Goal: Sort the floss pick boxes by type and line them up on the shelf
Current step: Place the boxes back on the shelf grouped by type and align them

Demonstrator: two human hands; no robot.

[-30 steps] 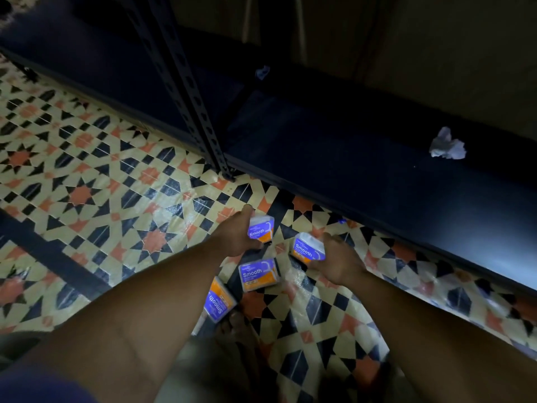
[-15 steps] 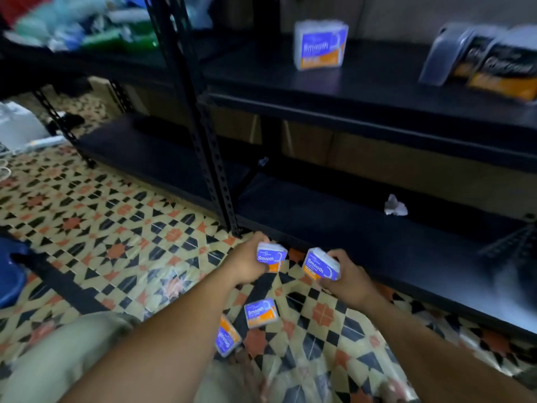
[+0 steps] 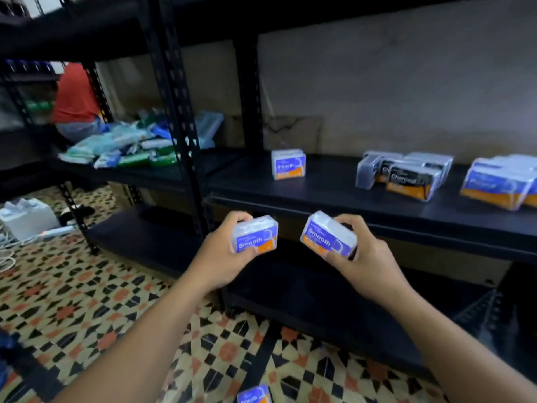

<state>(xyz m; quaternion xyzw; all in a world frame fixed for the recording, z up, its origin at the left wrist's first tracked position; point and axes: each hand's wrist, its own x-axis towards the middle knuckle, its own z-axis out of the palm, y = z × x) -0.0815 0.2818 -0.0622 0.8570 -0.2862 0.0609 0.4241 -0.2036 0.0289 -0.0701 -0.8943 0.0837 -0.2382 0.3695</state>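
Gripping a Smooth box apiece: your left hand (image 3: 223, 258) holds left box (image 3: 255, 239) long axis near level, label toward you; right hand (image 3: 370, 264) holds right box (image 3: 328, 236) slanting down-right

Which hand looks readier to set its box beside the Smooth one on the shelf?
Probably the right hand: its Smooth box hangs under the bare shelf right of the shelved box; the left hand is nearer the post.
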